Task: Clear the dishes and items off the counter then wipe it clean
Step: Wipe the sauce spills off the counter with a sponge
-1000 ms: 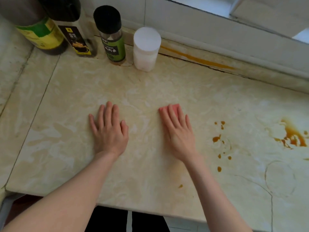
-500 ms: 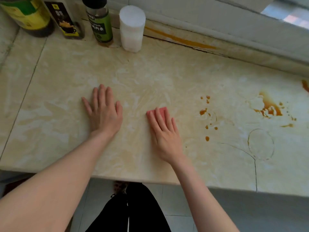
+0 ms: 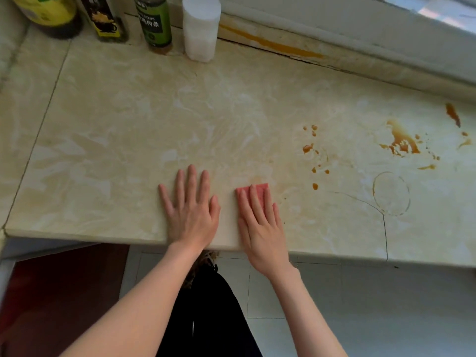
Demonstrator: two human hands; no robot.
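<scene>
A beige marble counter (image 3: pixel 154 130) fills the view. My right hand (image 3: pixel 260 222) lies flat with straight fingers on a pink cloth (image 3: pixel 260 188), pressing it to the counter near the front edge. Only the cloth's far end shows past my fingertips. My left hand (image 3: pixel 192 210) rests flat and empty on the counter just to the left. Brown sauce drops (image 3: pixel 311 148) lie right of the cloth, and a bigger brown spill (image 3: pixel 401 140) sits farther right with a ring mark (image 3: pixel 391 193) below it.
At the back left stand a dark bottle with a yellow-green label (image 3: pixel 51 14), a dark bottle with a black label (image 3: pixel 105 19), a green-labelled bottle (image 3: pixel 154 24) and a white cylindrical container (image 3: pixel 201 29). A stained ledge (image 3: pixel 270 43) runs behind. A crack (image 3: pixel 385 233) crosses the counter's front right.
Both hands have slid back toward the counter's front edge, the right one dragging the pink cloth with it. The view has tilted down, showing the floor.
</scene>
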